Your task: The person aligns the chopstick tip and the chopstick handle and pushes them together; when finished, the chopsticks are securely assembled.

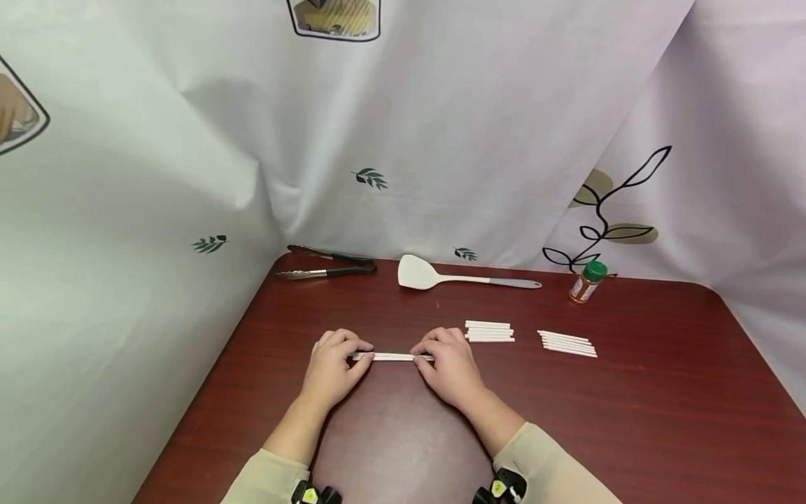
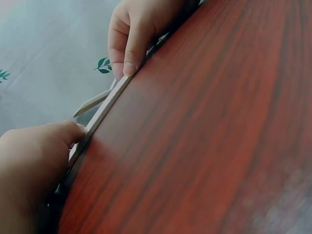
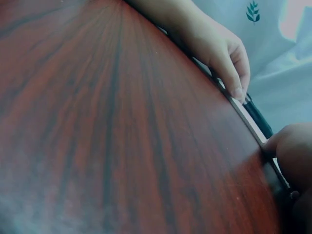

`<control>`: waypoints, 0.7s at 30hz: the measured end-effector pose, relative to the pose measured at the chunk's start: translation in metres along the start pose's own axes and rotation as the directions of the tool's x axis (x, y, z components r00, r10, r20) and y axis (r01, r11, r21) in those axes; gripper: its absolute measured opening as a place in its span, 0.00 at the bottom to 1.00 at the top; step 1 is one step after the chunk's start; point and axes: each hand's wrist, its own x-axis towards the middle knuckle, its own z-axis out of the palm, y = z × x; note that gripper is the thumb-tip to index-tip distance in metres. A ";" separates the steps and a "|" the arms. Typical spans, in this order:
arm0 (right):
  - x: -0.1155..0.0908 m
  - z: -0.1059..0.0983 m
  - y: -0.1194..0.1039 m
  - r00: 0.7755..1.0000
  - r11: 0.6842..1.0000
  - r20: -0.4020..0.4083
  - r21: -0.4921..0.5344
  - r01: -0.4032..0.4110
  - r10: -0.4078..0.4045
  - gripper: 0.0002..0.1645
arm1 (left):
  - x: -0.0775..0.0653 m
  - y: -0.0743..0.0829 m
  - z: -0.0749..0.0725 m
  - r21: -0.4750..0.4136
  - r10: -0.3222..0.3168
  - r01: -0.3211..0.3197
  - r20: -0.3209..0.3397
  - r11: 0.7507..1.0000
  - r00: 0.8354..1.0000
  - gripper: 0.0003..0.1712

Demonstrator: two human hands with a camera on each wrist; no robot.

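Thin white sticks (image 1: 393,357) lie level, side by side, on the table between my two hands. My left hand (image 1: 332,364) pinches their left end between thumb and fingers. At the right end my right hand (image 1: 448,365) does the same, thumb on the near side. The fingers hide both ends, and I cannot tell exactly how many sticks are there. In the left wrist view the pale sticks (image 2: 105,109) run from one thumb to the other, low against the tabletop. Just right of my right hand lies a row of shorter-looking white sticks (image 1: 490,332).
Another row of several white sticks (image 1: 568,344) lies farther right. Along the table's back edge are black-handled tongs (image 1: 343,270), a white spatula (image 1: 417,273) with a grey handle, and a green-capped spice jar (image 1: 588,282). A pale curtain (image 1: 403,140) hangs behind the dark red table (image 1: 630,420).
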 end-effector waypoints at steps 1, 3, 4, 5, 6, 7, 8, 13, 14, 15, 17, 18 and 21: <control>0.000 0.000 0.000 1.000 1.000 0.010 -0.002 -0.008 0.008 0.05 | 0.000 0.000 0.000 -0.001 -0.001 0.001 0.001 1.000 1.000 0.06; 0.000 0.000 -0.001 0.999 1.000 0.033 -0.003 -0.026 0.026 0.04 | 0.000 0.000 0.000 0.000 0.000 0.000 0.003 1.000 1.000 0.06; 0.000 0.000 -0.001 0.998 0.999 0.044 -0.006 -0.036 0.037 0.04 | 0.000 0.000 -0.001 0.001 0.001 -0.001 0.004 1.000 1.000 0.06; 0.000 0.000 -0.001 0.998 0.999 0.052 -0.008 -0.046 0.046 0.04 | 0.000 0.000 -0.001 0.002 0.002 -0.002 0.005 1.000 1.000 0.06; -0.001 0.000 -0.002 0.997 0.998 0.059 -0.011 -0.054 0.055 0.04 | 0.000 0.000 -0.001 0.004 0.002 -0.002 0.007 1.000 1.000 0.06; -0.001 0.000 -0.002 0.996 0.998 0.063 -0.013 -0.060 0.061 0.04 | 0.001 0.000 0.000 0.005 0.002 -0.002 0.008 1.000 1.000 0.06; -0.001 0.000 -0.002 0.996 0.998 0.067 -0.012 -0.066 0.067 0.04 | 0.001 0.000 0.000 0.007 0.002 -0.002 0.009 1.000 1.000 0.06; -0.001 0.000 -0.003 0.994 0.996 0.069 -0.009 -0.086 0.086 0.03 | 0.001 0.001 -0.001 0.007 -0.003 0.003 0.015 1.000 1.000 0.07; -0.001 0.000 -0.003 0.994 0.996 0.068 -0.007 -0.090 0.091 0.03 | 0.001 0.001 -0.001 0.006 -0.002 0.002 0.018 1.000 1.000 0.08; 0.000 0.000 -0.003 0.993 0.996 0.065 -0.002 -0.094 0.094 0.03 | 0.001 0.001 -0.001 0.004 -0.003 0.003 0.022 1.000 1.000 0.08; 0.000 -0.001 -0.003 0.994 0.995 0.050 0.014 -0.101 0.100 0.03 | 0.001 0.001 -0.001 0.000 -0.008 0.008 0.027 1.000 1.000 0.11; 0.000 0.000 -0.003 0.994 0.994 0.040 0.028 -0.102 0.101 0.02 | 0.001 0.001 -0.001 -0.002 -0.012 0.012 0.025 1.000 1.000 0.13; 0.001 -0.001 -0.003 0.994 0.991 0.011 0.071 -0.110 0.110 0.02 | 0.001 0.001 -0.002 -0.015 -0.019 0.019 0.009 1.000 1.000 0.17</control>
